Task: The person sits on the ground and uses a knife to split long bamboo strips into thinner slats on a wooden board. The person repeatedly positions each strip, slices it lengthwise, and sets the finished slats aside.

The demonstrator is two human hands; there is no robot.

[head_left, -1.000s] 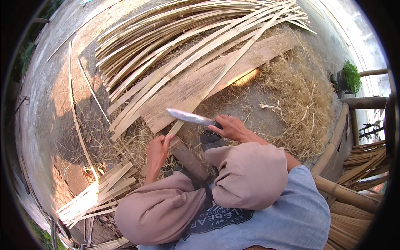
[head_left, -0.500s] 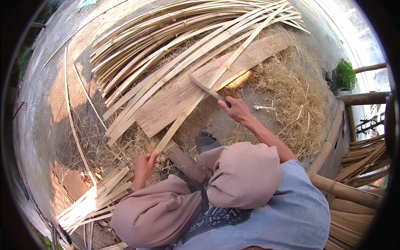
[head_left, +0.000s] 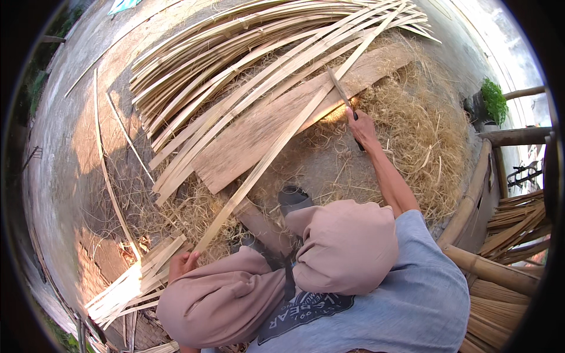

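Long pale flat bamboo strip (head_left: 276, 147) runs diagonally, near end low by the left knee, far end up over the big pile of pale split bamboo slats (head_left: 235, 65); surface smooth, straw-yellow, even width, slightly bowed by the lens. It lies across a wide brown weathered wooden plank (head_left: 265, 126), touching it mid-length. Left hand (head_left: 183, 263) is closed around the strip's near end, fingers wrapped, just beside the knee. Right hand (head_left: 360, 125) is fisted on the dark handle of a long narrow-bladed knife (head_left: 341, 91), arm stretched out, blade edge resting on the strip where it crosses the plank's far right part. Right of the strip: heap of dry yellow shavings (head_left: 424, 135), dense up to a curved bamboo pole border (head_left: 471, 194), so little room that side. Between strip and knees: patch of bare grey ground (head_left: 318, 170), open, with a dark shoe (head_left: 292, 197) on it. Left of the strip: loose thin slats (head_left: 109, 176) lying on dirt, then wide bare ground toward the far left edge. Short cut pale slats (head_left: 126, 288) are stacked just left of the left hand. Strip's far end is lost among the pile, cannot tell where it stops.
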